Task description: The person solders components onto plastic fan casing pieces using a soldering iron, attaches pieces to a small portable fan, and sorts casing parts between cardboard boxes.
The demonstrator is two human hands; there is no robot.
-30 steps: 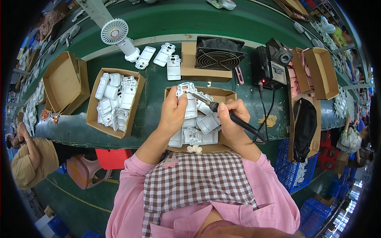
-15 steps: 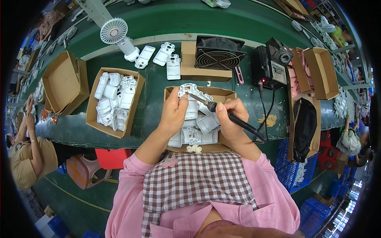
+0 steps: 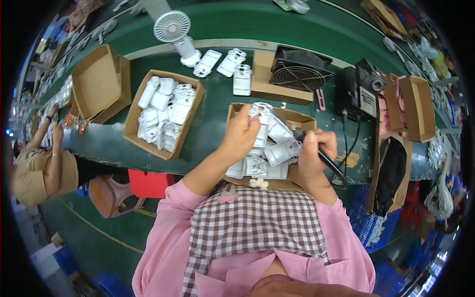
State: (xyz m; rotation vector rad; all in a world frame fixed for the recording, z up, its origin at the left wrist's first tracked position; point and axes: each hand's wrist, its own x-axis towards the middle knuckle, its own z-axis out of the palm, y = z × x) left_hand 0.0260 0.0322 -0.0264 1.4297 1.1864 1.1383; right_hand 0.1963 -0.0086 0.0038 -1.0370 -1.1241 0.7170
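Note:
My left hand [image 3: 241,132] is closed on a white plastic casing [image 3: 262,111], gripping its left edge above an open cardboard box [image 3: 306,118]. My right hand [image 3: 316,152] is wrapped round the black handle of a soldering iron [image 3: 329,163]. The iron points up and left toward the casing; its tip is blurred, and whether it touches cannot be made out. Beneath my hands, several more white casings [image 3: 282,151] lie in the box, some with small metal parts showing.
A second box [image 3: 170,153] heaped with white casings stands to the left. Behind are a white handheld fan [image 3: 184,47], loose casings [image 3: 242,80] and a black box fan [image 3: 301,74]. A black power unit [image 3: 358,94] with cables stands right. Another person [image 3: 45,173] works at far left.
The whole view has shifted, so the bench appears further right and slightly higher. The soldering iron's tip has moved rightward off the spot on the held casing.

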